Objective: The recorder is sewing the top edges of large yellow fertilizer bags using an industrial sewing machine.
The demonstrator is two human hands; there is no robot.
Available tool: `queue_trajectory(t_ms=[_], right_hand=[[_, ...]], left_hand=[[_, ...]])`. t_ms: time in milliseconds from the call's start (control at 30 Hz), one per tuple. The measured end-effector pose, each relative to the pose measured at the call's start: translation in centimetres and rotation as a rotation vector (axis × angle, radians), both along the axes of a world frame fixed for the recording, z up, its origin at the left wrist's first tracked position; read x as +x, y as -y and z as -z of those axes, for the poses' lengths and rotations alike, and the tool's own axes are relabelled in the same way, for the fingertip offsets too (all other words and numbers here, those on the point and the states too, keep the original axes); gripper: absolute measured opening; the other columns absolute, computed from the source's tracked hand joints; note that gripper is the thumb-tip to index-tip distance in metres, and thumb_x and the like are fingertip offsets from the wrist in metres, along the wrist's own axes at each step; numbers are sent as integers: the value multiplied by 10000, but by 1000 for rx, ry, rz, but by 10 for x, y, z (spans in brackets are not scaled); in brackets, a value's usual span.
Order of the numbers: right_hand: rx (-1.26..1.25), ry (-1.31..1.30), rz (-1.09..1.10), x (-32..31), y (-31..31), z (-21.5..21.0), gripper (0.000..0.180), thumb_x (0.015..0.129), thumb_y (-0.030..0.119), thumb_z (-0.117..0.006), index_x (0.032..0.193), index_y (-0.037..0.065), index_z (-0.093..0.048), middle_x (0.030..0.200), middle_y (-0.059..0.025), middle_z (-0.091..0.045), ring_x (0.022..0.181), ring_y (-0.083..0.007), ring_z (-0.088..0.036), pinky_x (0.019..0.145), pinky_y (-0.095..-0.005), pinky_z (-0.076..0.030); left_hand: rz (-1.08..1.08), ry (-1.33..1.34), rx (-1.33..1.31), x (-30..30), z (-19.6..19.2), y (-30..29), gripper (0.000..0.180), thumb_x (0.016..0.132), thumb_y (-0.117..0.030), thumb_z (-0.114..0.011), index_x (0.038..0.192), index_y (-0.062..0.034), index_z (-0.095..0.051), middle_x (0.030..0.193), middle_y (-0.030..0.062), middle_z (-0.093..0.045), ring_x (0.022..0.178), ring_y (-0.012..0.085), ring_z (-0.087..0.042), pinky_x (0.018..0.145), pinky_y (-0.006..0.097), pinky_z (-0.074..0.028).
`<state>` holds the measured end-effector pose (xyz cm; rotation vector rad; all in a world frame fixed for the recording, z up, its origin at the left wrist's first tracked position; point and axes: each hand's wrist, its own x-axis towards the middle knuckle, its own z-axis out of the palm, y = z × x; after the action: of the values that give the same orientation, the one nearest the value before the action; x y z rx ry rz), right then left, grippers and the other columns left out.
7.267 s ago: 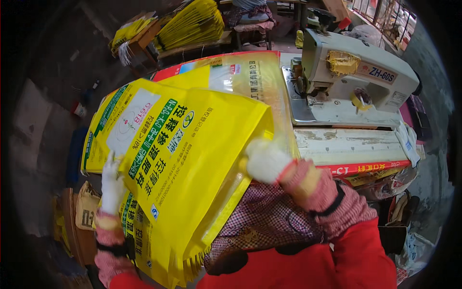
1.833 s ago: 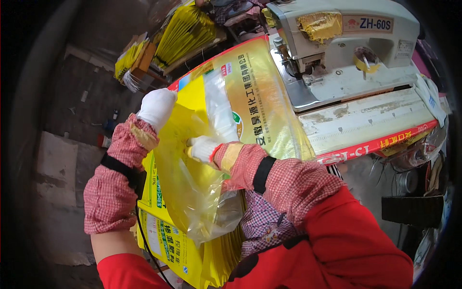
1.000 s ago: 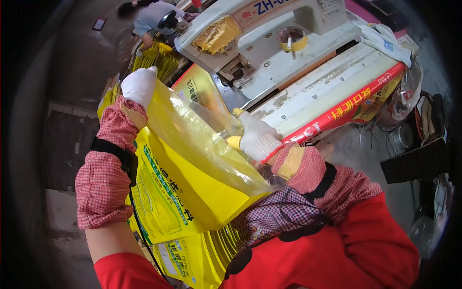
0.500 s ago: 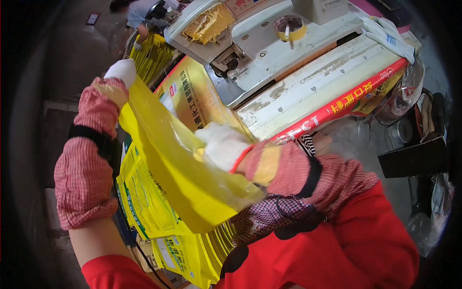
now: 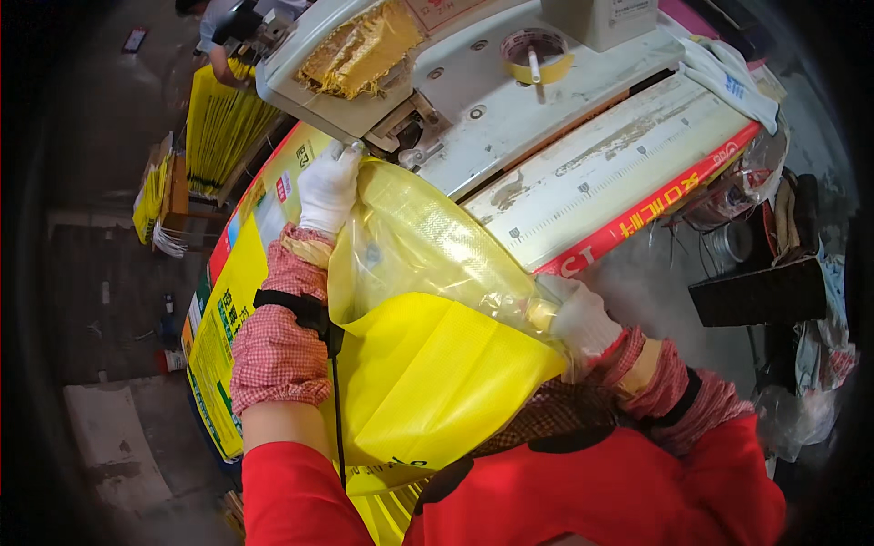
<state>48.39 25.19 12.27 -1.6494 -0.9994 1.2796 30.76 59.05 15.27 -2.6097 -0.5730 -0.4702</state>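
Observation:
A yellow woven sack [image 5: 437, 378] lies across in front of me, its mouth spread wide. Inside the mouth shows a clear plastic liner [image 5: 410, 250]. My left hand [image 5: 330, 189], in a white glove, grips the mouth's far left corner, close to the needle area of a sewing machine [image 5: 473, 118]. At the other corner, to the right, my white-gloved right hand [image 5: 583, 320] is closed on the sack's edge and the bunched liner. The fingertips of both hands are partly hidden.
A pale board with a red printed edge [image 5: 628, 214] runs along the machine bed. A tape roll [image 5: 537, 56] sits on the bed, and a white glove [image 5: 728, 80] lies beyond. At the far left a person works by stacked yellow sacks [image 5: 223, 127]. A dark box [image 5: 756, 293] is at right.
My left hand has come right and down to the machine's needle area. My right hand has moved right, out of the sack's middle, to its near corner. The mouth now lies spread between them.

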Motion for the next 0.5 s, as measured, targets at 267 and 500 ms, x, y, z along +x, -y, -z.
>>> queue_trajectory(t_ms=[267, 500], right_hand=[[176, -23, 17, -14, -4, 2, 269, 861, 224, -586, 1060, 47, -621, 847, -153, -650, 821, -232, -642, 745, -323, -498], [216, 229, 45, -23, 3, 10, 272, 821, 170, -637, 1072, 65, -641, 761, -125, -663, 673, -241, -659, 597, -334, -522]], left_hand=[[123, 59, -346, 5, -5, -10, 46, 736, -152, -638, 770, -124, -648, 816, 98, -592, 741, 296, -604, 644, 385, -488], [-86, -200, -592, -12, -37, 23, 214, 868, -238, -569, 1050, -196, -675, 860, 127, -625, 810, 340, -610, 734, 407, -493]])
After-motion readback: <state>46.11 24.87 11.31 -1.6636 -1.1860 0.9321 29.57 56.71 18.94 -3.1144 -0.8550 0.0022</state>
